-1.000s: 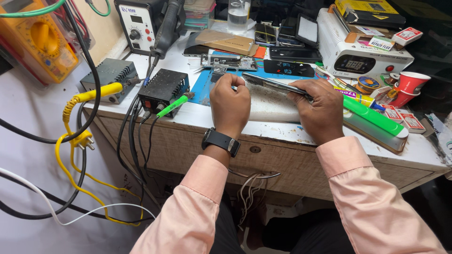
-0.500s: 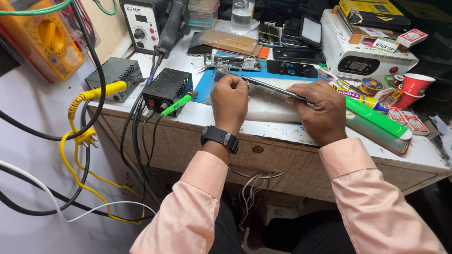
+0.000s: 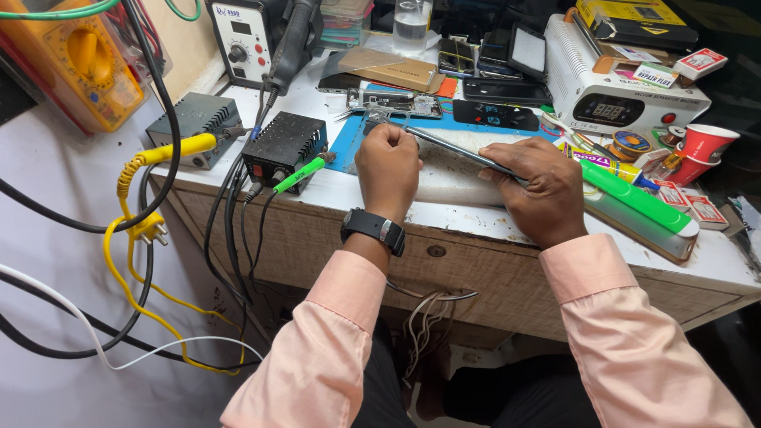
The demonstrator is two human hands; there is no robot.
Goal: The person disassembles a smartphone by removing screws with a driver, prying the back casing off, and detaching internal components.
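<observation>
While the left hand [image 3: 388, 165] is curling into a loose fist at one end of the thin phone [image 3: 464, 150], its fingers are pinching that raised edge. The right hand [image 3: 539, 190] is gripping the other end, fingers wrapped over it. The phone is lying tilted between both hands, above the pale mat [image 3: 444, 178] on the counter [image 3: 349, 194], just beside a green tube [image 3: 634, 194].
</observation>
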